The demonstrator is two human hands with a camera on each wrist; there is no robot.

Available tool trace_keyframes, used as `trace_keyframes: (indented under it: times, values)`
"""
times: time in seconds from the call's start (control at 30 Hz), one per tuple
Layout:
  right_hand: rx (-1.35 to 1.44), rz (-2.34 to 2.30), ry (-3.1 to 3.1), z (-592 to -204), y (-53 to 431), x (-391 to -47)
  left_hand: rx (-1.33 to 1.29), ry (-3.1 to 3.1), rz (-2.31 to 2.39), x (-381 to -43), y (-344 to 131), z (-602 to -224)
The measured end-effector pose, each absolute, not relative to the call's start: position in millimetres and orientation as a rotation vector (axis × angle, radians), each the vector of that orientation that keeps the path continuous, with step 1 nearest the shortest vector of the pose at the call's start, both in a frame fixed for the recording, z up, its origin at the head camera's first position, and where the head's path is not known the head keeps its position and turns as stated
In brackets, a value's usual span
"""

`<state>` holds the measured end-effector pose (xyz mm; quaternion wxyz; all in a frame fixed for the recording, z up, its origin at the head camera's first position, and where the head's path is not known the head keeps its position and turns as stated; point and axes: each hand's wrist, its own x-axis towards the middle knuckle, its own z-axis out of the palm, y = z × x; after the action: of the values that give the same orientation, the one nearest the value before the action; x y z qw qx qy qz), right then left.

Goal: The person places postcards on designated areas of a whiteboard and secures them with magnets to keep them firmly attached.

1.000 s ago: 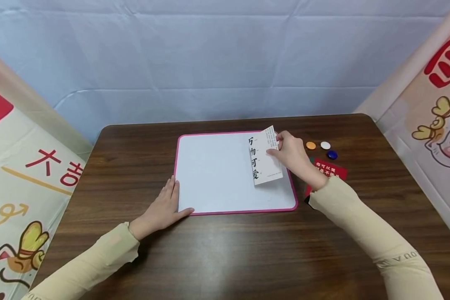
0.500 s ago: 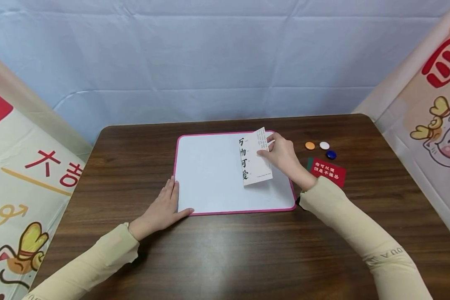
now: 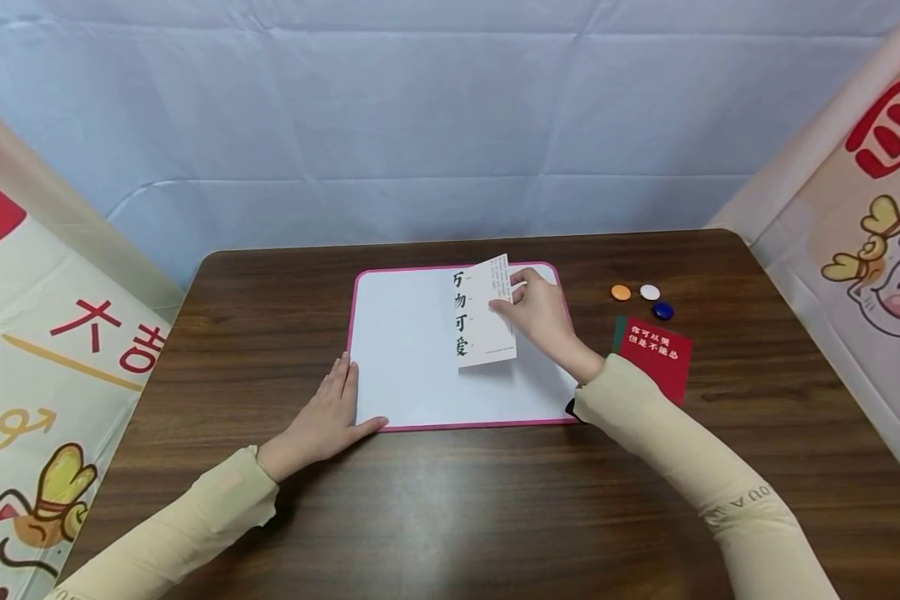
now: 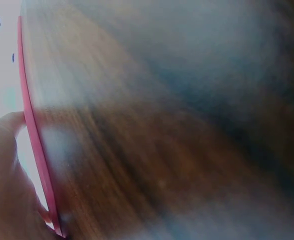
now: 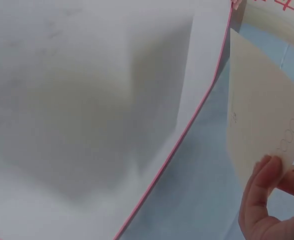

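Observation:
A white card [image 3: 483, 321] printed with black Chinese characters is pinched by its right edge between the thumb and fingers of my right hand [image 3: 543, 317]. It is held tilted above a whiteboard [image 3: 405, 350] with a pink rim. In the right wrist view the card's back [image 5: 259, 105] shows a row of small circles, and the card stands apart from the board, which bears its shadow. My left hand [image 3: 330, 412] rests at the board's lower left corner, fingers straight along the left edge and thumb on the front edge. The left wrist view shows that hand only in part.
Right of the board lie an orange magnet [image 3: 620, 292], a white magnet [image 3: 649, 292] and a dark blue magnet [image 3: 663, 311], all round. Nearer me is a red card [image 3: 656, 354] over a green one [image 3: 619, 333]. The brown table [image 3: 435, 500] backs onto a pale blue cloth.
My right hand has moved left with the white card, from the board's right side toward its middle. More of the red card shows now. My left hand has stayed still.

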<state>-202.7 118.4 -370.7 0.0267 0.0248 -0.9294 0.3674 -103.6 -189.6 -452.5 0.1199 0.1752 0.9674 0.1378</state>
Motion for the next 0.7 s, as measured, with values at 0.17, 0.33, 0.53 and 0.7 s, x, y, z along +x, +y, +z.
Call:
trace_keyframes:
  times: [0.17,0.33,0.53,0.7]
  values:
    - [0.101,1.19,-2.856,-374,107,-203,0.512,2.828,0.405,-103,-190,-453]
    - [0.127,1.222,-2.855,-376,96,-204,0.494,2.827,0.394,-104,-189,-453]
    - [0.172,1.24,-2.843,-377,85,-205,0.482,2.829,0.39,-104,-188,-454]
    - [0.183,1.267,-2.843,-377,76,-205,0.474,2.831,0.381,-105,-188,-455]
